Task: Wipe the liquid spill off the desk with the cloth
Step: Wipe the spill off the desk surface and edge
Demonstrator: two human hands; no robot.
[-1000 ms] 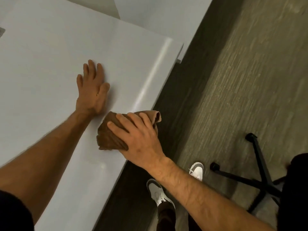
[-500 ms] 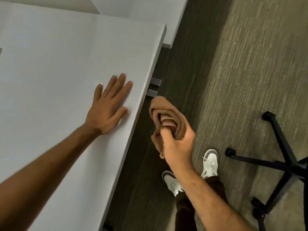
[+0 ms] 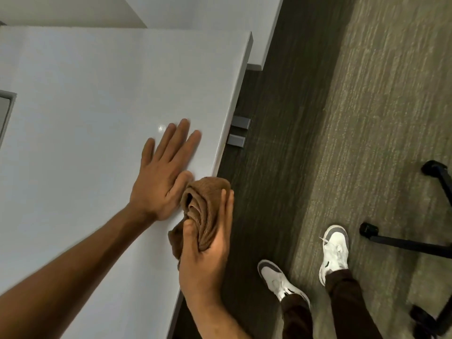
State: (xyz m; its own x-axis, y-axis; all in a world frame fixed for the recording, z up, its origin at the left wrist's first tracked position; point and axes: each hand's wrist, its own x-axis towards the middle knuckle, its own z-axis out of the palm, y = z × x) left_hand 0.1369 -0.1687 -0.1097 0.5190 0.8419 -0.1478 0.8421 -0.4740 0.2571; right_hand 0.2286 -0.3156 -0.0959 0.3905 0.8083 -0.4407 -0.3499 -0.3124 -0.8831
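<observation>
The right hand (image 3: 208, 255) has its grip closed round the bunched cloth (image 3: 205, 209) at the table (image 3: 97, 94) edge; a possible wet glint (image 3: 161, 128) lies far-left, beyond the flat, open left hand (image 3: 159, 182).

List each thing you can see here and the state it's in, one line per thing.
left hand: open, flat on the desk, palm down.
right hand: closed around the cloth at the desk edge.
cloth: bunched up, held, not spread out.
desk: no spill visible on its white top.
office chair base: standing on the carpet, partly out of frame.
</observation>
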